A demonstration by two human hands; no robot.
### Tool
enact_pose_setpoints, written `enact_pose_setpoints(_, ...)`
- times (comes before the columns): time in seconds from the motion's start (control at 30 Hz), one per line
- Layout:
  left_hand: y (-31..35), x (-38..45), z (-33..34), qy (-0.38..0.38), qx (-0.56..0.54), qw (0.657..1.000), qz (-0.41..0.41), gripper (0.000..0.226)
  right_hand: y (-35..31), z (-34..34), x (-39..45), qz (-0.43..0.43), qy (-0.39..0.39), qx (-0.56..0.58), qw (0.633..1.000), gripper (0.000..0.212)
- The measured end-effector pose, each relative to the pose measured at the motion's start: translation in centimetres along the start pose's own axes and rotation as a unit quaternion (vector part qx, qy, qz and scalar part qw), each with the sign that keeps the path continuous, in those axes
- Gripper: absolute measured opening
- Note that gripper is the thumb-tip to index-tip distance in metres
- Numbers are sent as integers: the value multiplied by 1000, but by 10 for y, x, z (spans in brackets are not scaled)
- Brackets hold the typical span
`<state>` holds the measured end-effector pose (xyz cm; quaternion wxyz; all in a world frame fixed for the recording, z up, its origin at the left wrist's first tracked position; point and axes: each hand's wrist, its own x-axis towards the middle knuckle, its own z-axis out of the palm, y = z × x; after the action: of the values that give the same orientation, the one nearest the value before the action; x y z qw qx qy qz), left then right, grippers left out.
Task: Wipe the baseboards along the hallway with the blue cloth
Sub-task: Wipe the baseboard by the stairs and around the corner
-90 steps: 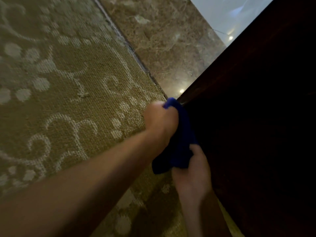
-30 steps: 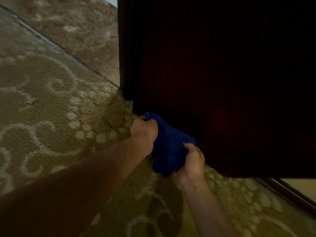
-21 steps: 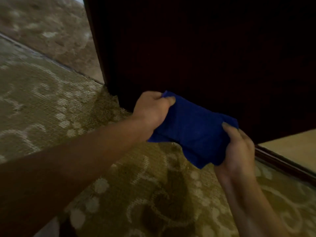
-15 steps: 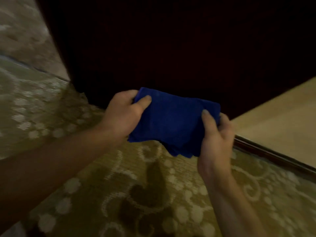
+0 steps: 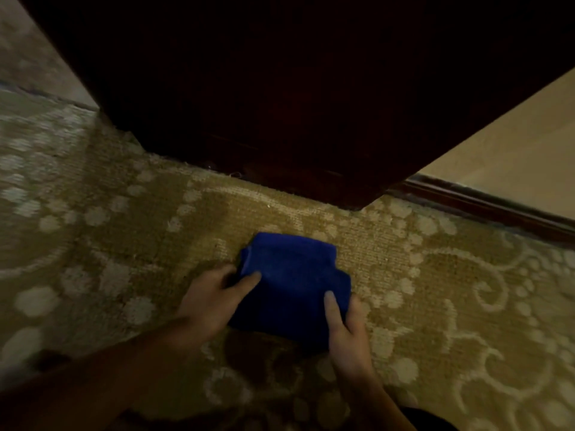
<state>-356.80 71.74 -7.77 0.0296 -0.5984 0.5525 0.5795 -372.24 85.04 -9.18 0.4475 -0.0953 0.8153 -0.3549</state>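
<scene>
Both hands hold the blue cloth over the patterned carpet, folded into a thick pad. The left hand grips the cloth's left edge, thumb laid across the top and the other fingers curled underneath (only partly visible, and blurred). The right hand pinches the near right corner, thumb on top of the fabric, the remaining fingers wrapped round the edge below it.

The cloth touches no woodwork: beyond the fingertips lies a strip of bare carpet, and past that the foot of a dark wooden panel, probably a door or door casing. Further out and to the right of the right hand's fingers, a dark baseboard runs along the bottom of a pale wall.

This looks like a pause between wiping passes, spent refolding or regripping the cloth to present a fresh face. The next move likely calls for settling the pad into one hand, reaching forward and right of where the fingers now sit, and pressing it flat against the baseboard so it can be drawn along its length.
</scene>
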Motion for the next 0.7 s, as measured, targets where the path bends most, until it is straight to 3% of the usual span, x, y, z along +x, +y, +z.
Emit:
enact_pose_setpoints(0.07, 0, 9, 2, 24, 29, 999, 21, 32, 0, 5, 5, 19, -2, -13, 1000, 60)
enact_pose_setpoints(0.23, 0, 19, 11, 111, 185, 974, 68, 41, -13, 11, 12, 55, 5, 91, 994, 25)
enact_pose_setpoints(0.33, 4, 11, 16, 146, 226, 960, 76, 46, -15, 11, 15, 65, 22, 41, 997, 57)
enact_pose_setpoints(0.37, 3, 10, 16, 140, 229, 961, 72, 46, -14, 11, 15, 69, 21, 30, 997, 62)
enact_pose_setpoints(0.53, 8, 8, 13, 83, 169, 982, 34, 42, -22, -4, 16, 93, -13, 83, 992, 43)
enact_pose_setpoints(0.7, 12, 8, -6, 2, 86, 995, -58, 35, -26, 3, 17, 75, 2, 31, 997, 25)
